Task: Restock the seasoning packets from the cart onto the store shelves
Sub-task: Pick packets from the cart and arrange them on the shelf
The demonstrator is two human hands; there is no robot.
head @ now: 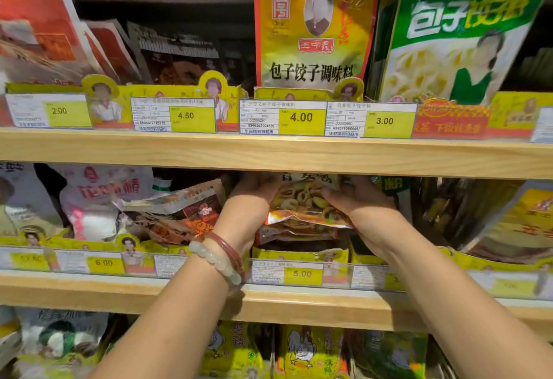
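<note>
On the middle shelf, you are grasping a seasoning packet with both grips: left hand at 9 o'clock, right hand at 3 o'clock.

Bare forearms — left wrist wears two bracelets.

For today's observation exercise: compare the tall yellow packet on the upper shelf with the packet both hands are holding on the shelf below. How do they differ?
1. The yellow packet stands upright, untouched; the held packet is gripped between the left hand and right hand.
2. The yellow packet shows a portrait and bold characters; the held packet shows its contents through a clear front.
3. The yellow packet sits above the 4.00 tag; the held packet above the 5.00 tag.
Both face outward.
</note>
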